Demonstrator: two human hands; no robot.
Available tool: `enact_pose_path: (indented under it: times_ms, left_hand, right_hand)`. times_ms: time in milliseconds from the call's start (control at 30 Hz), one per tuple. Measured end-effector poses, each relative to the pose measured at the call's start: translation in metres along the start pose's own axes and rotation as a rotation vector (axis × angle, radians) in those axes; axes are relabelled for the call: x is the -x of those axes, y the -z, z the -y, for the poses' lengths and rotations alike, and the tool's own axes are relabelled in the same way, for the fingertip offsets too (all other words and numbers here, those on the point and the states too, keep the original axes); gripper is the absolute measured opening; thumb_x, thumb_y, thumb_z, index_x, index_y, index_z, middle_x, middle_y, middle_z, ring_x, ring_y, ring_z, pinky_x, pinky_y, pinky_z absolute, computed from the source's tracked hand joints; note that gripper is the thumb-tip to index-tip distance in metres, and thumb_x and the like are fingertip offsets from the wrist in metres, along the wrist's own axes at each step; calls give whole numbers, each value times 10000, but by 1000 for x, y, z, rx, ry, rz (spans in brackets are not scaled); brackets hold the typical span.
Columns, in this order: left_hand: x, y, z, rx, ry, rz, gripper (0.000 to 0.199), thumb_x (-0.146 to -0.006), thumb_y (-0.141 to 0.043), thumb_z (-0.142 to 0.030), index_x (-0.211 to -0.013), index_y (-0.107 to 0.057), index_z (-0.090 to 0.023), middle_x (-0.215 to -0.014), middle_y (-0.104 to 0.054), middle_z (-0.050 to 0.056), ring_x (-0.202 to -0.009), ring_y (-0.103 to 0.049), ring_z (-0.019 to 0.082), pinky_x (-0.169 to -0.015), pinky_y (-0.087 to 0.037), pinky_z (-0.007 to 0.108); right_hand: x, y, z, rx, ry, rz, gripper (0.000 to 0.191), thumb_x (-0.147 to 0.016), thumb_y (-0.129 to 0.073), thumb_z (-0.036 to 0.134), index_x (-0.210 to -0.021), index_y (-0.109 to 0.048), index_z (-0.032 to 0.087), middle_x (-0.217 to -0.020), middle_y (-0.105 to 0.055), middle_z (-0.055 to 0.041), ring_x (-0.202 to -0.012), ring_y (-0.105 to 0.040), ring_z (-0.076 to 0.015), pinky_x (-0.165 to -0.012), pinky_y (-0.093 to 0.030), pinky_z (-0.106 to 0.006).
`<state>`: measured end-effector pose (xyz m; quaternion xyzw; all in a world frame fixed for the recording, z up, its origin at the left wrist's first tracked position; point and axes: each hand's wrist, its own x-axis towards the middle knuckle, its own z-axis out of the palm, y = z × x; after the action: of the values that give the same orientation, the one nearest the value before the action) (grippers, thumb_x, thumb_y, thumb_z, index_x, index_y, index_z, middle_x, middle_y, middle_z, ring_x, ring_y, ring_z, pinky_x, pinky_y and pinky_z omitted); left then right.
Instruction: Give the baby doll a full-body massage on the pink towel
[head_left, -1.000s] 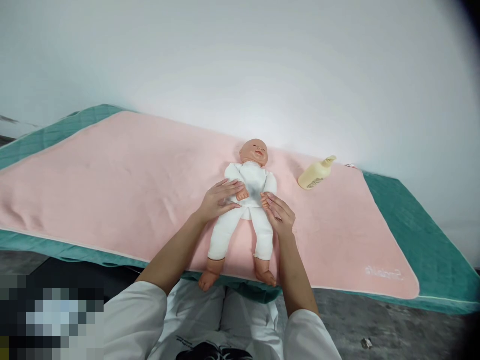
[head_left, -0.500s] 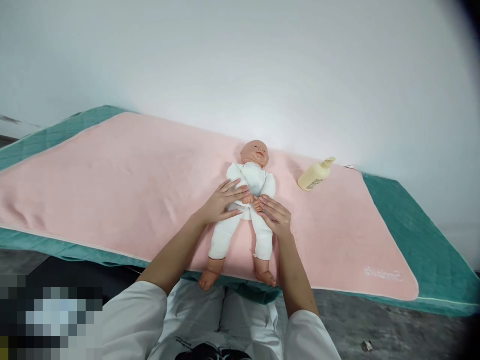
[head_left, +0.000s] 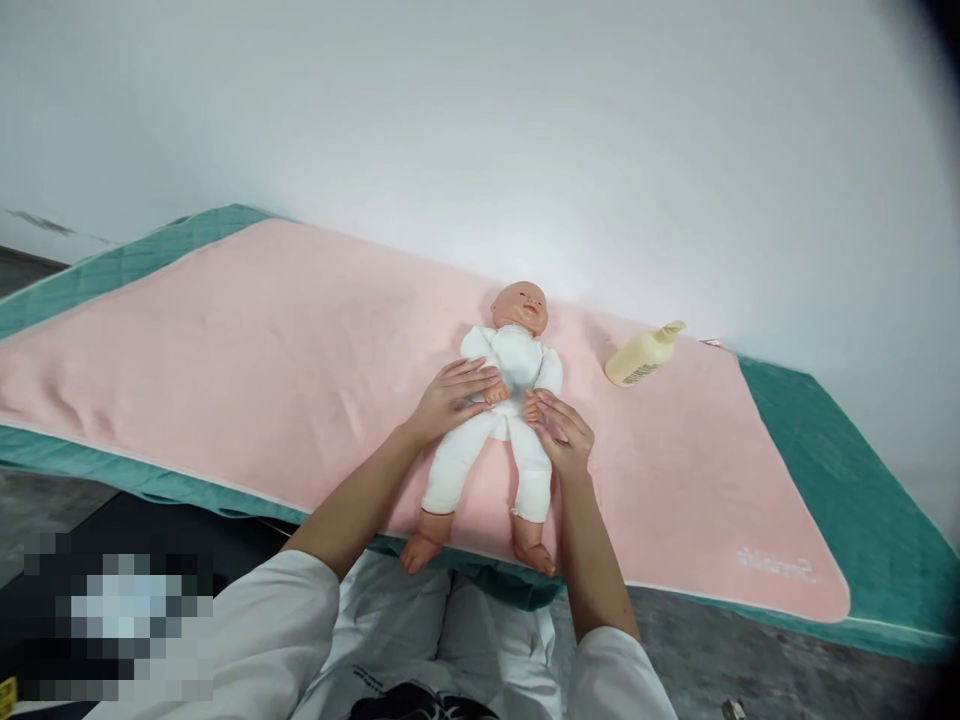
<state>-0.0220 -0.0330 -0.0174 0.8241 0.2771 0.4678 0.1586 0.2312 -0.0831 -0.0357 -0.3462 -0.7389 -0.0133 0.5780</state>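
A baby doll [head_left: 517, 350] with a white cloth body lies on its back on a pink mat [head_left: 247, 330], its feet toward me over the front edge. My left hand [head_left: 450, 400] is closed round the doll's forearm on the left, just behind its small hand. On the right, my right hand [head_left: 564, 428] pinches the doll's other hand between thumb and fingers. The doll's two hands rest apart over its belly. A pale yellow pump bottle [head_left: 641, 358] leans to the right, beside the doll on the mat.
Under the pink mat is a green quilted cover [head_left: 832, 440], showing at both ends and along the front edge. A white wall [head_left: 480, 130] rises behind. A black surface [head_left: 172, 530] with a blurred patch is at the lower left.
The doll's hands have moved apart, the one in my right hand shifting to the right. My left thumb has closed in toward my fingers. The view has shifted slightly.
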Motion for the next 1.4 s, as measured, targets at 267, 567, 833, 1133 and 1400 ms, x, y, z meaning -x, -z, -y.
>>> enact_pose_path:
  times_ms: [267,567,833,1133,1400]
  left_hand:
    - [2,6,-5,339,394,-461,397,-820,-723,-383,-1184,-702,-226,-1252,-681,97,-1227,-600,280,-1089,-446,463]
    - [-4,29,24,872,837,-1112,282,-913,-615,-431,-1068,-707,-213,-1281,-647,75,-1157,-635,190,-1052,-480,337]
    - [-1,39,48,1114,1154,-1289,231,-1003,-465,-318,-892,-623,-191,-859,-664,56,-856,-685,130,-852,-580,274]
    - [1,41,54,1125,1205,-1293,306,-1026,-373,-349,-897,-600,-188,-921,-660,76,-881,-684,140,-855,-577,303]
    - [4,40,54,1099,1157,-1235,221,-994,-473,-351,-933,-623,-200,-1068,-665,109,-1044,-662,174,-862,-580,290]
  right_hand:
    - [-1,-1,-2,-39,-515,-453,416,-845,-659,423,-1161,-629,155,-1126,-697,-121,-1060,-688,-229,-969,-563,-473]
    - [-3,14,-27,-233,-918,-820,497,-895,-497,485,-1285,-474,176,-1432,-507,-144,-1278,-570,-207,-1069,-495,-435]
    - [18,24,-61,-432,-1053,-847,426,-901,-434,419,-1215,-525,146,-1367,-565,-135,-1238,-602,-174,-1128,-447,-405]
    - [29,25,-75,-473,-1080,-871,459,-922,-367,485,-1234,-480,169,-1385,-540,-135,-1235,-603,-170,-1129,-449,-417]
    - [28,26,-72,-503,-1087,-885,437,-923,-373,471,-1223,-484,174,-1373,-546,-131,-1224,-612,-164,-1123,-455,-401]
